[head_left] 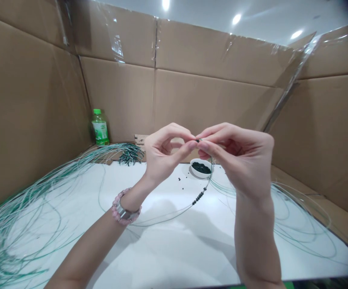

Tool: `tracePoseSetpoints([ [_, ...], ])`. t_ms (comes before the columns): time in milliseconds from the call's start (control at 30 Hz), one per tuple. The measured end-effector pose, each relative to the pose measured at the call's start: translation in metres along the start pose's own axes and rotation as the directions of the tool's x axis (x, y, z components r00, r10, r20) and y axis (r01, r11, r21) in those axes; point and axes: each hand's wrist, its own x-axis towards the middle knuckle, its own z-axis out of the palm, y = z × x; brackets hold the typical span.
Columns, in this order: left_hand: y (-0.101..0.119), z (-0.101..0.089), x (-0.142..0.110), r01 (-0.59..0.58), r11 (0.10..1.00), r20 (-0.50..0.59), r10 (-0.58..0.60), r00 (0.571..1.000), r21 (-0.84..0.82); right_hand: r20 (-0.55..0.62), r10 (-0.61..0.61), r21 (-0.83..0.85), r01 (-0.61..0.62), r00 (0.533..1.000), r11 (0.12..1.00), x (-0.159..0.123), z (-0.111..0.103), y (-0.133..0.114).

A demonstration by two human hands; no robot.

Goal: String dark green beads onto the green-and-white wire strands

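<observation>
My left hand pinches a tiny black bead between thumb and forefinger. Right against it, the fingertips of my right hand close on a thin green cord. From there the cord hangs down and curves left below my hands. Several black beads are threaded on it in a short row. Whether the cord's tip is inside the pinched bead is too small to tell. Behind my hands stands a white bowl of dark beads.
A large bundle of green and pale cords spreads over the left side, ending in a dark beaded cluster. More loose cords curl at right. Stray beads lie near the bowl. A green bottle stands by cardboard walls.
</observation>
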Motion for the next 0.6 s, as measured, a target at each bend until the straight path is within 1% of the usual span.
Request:
tracePoseSetpoints([
  [133,0.0029,0.0010,-0.0001,0.008,1.000,0.012,-0.008,1.000,-0.013,0.013,-0.033,0.036,0.033,0.999,0.999,0.0015,-0.0005,0.0004],
  [267,0.0052,0.0016,0.0002,0.025,0.999,0.010,-0.025,1.000,-0.028,0.010,-0.045,0.019,0.045,0.999,0.999,0.0017,-0.0010,-0.0006],
  [400,0.0069,0.0022,0.0005,0.088,0.995,0.015,-0.087,0.996,-0.047,-0.024,-0.059,-0.003,0.059,0.998,0.998,0.0010,-0.0007,-0.0019],
  [500,0.0072,0.0023,0.0006,0.111,0.991,0.030,-0.109,0.994,-0.080,-0.052,-0.068,-0.028,0.066,0.996,0.997,0.0006,0.0004,-0.0015],
  [600,0.0074,0.0019,0.0014,0.139,0.987,0.040,-0.136,0.990,-0.079,-0.087,-0.077,-0.004,0.077,0.993,0.997,0.0005,0.0023,0.0000],
])
